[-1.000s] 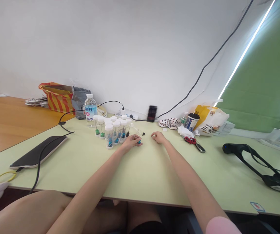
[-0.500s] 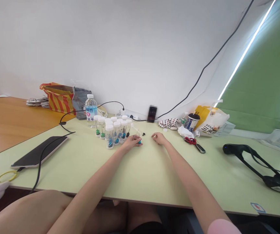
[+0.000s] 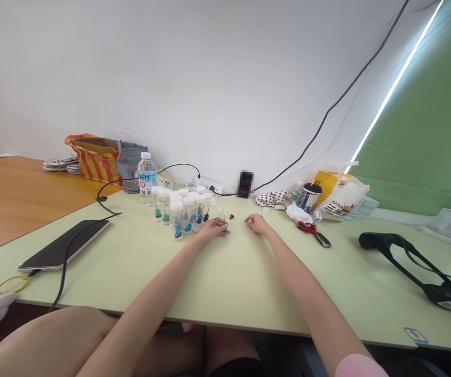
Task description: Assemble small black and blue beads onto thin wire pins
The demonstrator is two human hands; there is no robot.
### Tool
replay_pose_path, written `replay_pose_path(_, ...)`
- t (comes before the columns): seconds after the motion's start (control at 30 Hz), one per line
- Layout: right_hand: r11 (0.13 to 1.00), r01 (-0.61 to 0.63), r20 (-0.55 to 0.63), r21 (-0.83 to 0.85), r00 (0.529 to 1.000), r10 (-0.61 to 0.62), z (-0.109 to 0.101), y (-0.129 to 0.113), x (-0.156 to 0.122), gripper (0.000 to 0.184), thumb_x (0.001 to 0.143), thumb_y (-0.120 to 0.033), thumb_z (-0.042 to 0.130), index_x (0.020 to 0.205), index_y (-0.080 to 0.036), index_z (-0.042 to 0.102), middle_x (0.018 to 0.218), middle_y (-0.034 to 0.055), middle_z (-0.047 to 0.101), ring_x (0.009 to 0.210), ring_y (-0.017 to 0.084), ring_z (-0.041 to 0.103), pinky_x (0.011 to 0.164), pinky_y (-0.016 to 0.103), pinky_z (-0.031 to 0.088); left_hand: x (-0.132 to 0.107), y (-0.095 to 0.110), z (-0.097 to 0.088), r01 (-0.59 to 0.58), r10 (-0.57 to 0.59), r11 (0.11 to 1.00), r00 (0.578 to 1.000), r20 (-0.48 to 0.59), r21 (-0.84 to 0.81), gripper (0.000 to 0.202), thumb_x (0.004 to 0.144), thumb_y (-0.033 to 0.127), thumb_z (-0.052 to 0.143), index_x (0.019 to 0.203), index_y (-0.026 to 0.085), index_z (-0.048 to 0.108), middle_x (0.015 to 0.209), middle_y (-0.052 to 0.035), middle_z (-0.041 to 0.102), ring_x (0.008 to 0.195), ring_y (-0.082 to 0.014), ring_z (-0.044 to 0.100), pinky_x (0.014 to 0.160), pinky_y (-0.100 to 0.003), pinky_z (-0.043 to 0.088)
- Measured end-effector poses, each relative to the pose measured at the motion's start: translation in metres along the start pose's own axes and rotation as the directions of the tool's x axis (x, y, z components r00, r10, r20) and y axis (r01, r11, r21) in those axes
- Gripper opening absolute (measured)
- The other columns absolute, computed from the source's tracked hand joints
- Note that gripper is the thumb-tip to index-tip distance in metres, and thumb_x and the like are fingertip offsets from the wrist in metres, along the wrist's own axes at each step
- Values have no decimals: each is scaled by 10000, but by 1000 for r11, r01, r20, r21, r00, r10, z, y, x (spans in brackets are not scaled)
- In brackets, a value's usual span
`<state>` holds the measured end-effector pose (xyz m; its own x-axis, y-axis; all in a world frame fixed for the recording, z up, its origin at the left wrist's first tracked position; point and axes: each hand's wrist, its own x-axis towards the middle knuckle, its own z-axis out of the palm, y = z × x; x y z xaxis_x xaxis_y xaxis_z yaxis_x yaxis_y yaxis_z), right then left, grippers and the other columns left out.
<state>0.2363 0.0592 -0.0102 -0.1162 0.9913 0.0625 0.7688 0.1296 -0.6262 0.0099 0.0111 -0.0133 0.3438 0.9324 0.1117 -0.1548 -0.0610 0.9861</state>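
Note:
My left hand (image 3: 210, 230) is closed around a small clear vial (image 3: 223, 219) with something blue at its bottom. No cap shows on this vial. Just left of that hand, several clear vials with white caps (image 3: 177, 217) stand in a close group, with blue, green or dark pieces inside. My right hand (image 3: 257, 224) rests low over the table, fingers curled and pinched together; whatever they may hold is too small to make out. A small black piece (image 3: 232, 216) lies between the hands, and a loose white cap (image 3: 266, 210) lies behind the right one.
A water bottle (image 3: 147, 180) stands behind the vials. On the left lies a dark tablet (image 3: 64, 244) with a cable. To the right are red-handled scissors (image 3: 306, 227), a dark cup (image 3: 309, 197), a yellow-white bag (image 3: 339, 196) and a black headset frame (image 3: 417, 269).
Almost nothing differs. Both hands keep their places and their grip, and the view has shifted very slightly.

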Motion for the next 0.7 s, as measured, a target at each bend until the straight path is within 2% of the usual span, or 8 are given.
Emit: replay_pose_path(0.7,999,10,-50,-40,999,-12,3,3,-1,231,750,-114,507,914,-118,669,477,-11,558,394,71,468,540,192,424,-1,-1,-1,-9,9,1000,1000,13,17,349,586,290,740,819,103,559,716,-42,582,736,-189,648,747,-330,504)
